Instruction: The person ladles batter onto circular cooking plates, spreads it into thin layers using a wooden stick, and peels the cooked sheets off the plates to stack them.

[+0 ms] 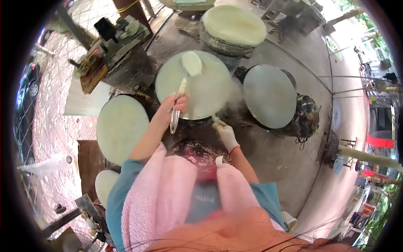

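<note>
My left hand (178, 103) is closed around the metal handle of a ladle (192, 64), whose broad head looks coated in pale batter. That head is over a round griddle (161, 97) covered by a thin pale sheet of batter (210, 92), with steam at its right side. My right hand (225, 135), in a soiled white glove, is at the griddle's near right edge. Its fingers are closed around something small and pale that I cannot make out.
To the right is a round grey griddle (270, 96) with a metal pot (306, 103) beside it. A pale-covered round griddle (122, 129) stands left. Farther back is a stack of pale round sheets (234, 26). A cluttered stand (130, 65) rises at the upper left.
</note>
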Action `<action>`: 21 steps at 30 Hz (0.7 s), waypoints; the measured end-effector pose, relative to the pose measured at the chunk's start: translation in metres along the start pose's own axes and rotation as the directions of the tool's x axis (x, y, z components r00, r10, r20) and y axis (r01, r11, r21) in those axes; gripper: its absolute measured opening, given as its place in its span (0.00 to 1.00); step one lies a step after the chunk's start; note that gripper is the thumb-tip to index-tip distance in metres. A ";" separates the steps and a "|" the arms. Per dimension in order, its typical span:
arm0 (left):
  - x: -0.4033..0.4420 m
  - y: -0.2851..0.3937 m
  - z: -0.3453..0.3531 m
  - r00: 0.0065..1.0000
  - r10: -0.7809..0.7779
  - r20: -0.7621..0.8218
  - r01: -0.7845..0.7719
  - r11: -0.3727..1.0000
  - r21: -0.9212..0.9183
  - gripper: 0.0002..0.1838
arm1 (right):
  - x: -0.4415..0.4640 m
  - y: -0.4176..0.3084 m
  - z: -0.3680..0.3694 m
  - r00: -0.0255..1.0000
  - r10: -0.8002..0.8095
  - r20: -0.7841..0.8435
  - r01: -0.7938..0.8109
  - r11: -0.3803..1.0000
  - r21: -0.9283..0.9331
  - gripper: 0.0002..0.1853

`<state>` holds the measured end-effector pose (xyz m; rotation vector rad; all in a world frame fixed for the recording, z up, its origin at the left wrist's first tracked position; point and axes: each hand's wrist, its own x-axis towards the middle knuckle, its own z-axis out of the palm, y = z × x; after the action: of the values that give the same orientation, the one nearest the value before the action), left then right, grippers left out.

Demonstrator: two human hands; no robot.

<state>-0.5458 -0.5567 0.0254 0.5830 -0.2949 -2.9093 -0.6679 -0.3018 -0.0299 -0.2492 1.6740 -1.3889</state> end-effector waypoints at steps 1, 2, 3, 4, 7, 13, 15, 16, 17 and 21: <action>0.001 -0.002 0.028 0.997 0.045 -0.059 -0.030 0.972 0.233 0.09 | 0.004 0.011 -0.007 0.990 0.044 0.137 -0.043 0.999 -0.011 0.20; 0.006 -0.006 0.056 0.990 0.098 -0.099 -0.043 0.890 0.455 0.09 | 0.017 0.040 -0.017 0.978 -0.004 0.208 0.018 0.998 -0.066 0.20; 0.014 -0.010 0.077 0.988 0.108 -0.113 -0.031 0.844 0.535 0.09 | 0.017 0.048 -0.026 0.984 -0.059 0.167 0.060 0.998 0.001 0.21; 0.026 -0.013 0.092 0.992 0.097 -0.082 -0.024 0.776 0.630 0.09 | 0.017 0.050 -0.042 0.986 -0.116 0.123 0.109 0.992 0.064 0.23; 0.071 -0.058 0.150 0.991 0.122 -0.052 -0.047 0.687 0.725 0.10 | -0.027 -0.011 -0.133 0.968 0.196 -0.159 -0.141 0.943 0.302 0.19; 0.223 -0.196 0.192 0.999 -0.007 -0.035 0.029 0.732 0.681 0.11 | -0.018 0.019 -0.330 0.821 -0.210 -0.532 0.338 0.928 0.156 0.22; 0.274 -0.250 0.195 0.996 -0.010 -0.084 0.065 0.735 0.675 0.12 | -0.001 0.023 -0.369 0.730 -0.378 -0.570 0.349 0.923 -0.165 0.23; 0.293 -0.277 0.197 0.991 0.014 -0.132 0.079 0.737 0.672 0.12 | 0.001 0.016 -0.376 0.688 -0.462 -0.560 0.296 0.883 -0.364 0.23; 0.313 -0.304 0.191 0.986 0.073 -0.150 0.051 0.726 0.686 0.12 | 0.000 0.009 -0.383 0.651 -0.544 -0.529 0.228 0.806 -0.547 0.24; 0.351 -0.351 0.156 0.911 0.362 -0.199 0.023 0.437 0.899 0.14 | -0.001 0.008 -0.408 0.809 -0.219 -0.546 -0.268 0.689 -0.674 0.24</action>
<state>-0.9683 -0.2602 -0.0391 1.1129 -1.7720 -2.1174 -0.9650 -0.0233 -0.0593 -0.2422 2.7317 -0.7015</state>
